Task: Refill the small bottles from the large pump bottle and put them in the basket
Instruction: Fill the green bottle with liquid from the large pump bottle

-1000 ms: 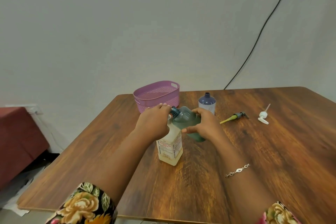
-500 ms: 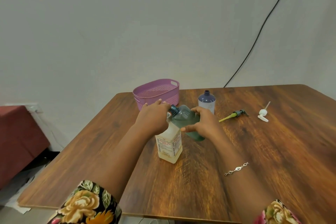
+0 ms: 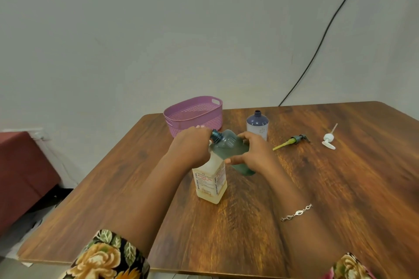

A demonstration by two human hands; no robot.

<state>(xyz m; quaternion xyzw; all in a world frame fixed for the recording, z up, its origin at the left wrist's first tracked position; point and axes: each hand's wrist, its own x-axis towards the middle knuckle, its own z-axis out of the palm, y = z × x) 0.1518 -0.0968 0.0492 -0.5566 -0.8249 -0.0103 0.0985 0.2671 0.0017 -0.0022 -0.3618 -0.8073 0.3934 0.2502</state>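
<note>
**Refilling at the desk, head view.** My left hand [image 3: 192, 149] is curled over the top of the labelled bottle [image 3: 210, 182], which stands upright on the desk [image 3: 340, 188]. Its neck and my fingertips are hidden under the hand. My right hand [image 3: 256, 154] is wrapped round the body of the teal bottle [image 3: 231, 147] and holds it tilted. The open threaded neck points up and left beside my left hand, and the base hangs low to the right, clear of the desk. The two bottles touch or nearly touch at the shoulder.

**Handling (judged).** The teal bottle is smooth, translucent plastic with rounded shoulders. It looks light and slightly springy, so I would grip it at mid-body, firmly but without squeezing. Any soap on its wall would make it slippery. The labelled bottle is square in section and made of clear plastic. It holds a shallow layer of pale yellow liquid and bears a printed label. Its flat faces resist rolling, and it is best steadied at the shoulder.

**Surroundings.** The lilac basket [image 3: 195, 115] is perforated plastic with a cut-out handle and stands at the far edge, behind my left hand. A blue bottle [image 3: 257, 123] stands uncapped behind my right hand. A green pump head [image 3: 292, 141] and a white pump head [image 3: 328, 140] lie further right, well apart from the bottles. The desk has a glossy wood grain.
</note>
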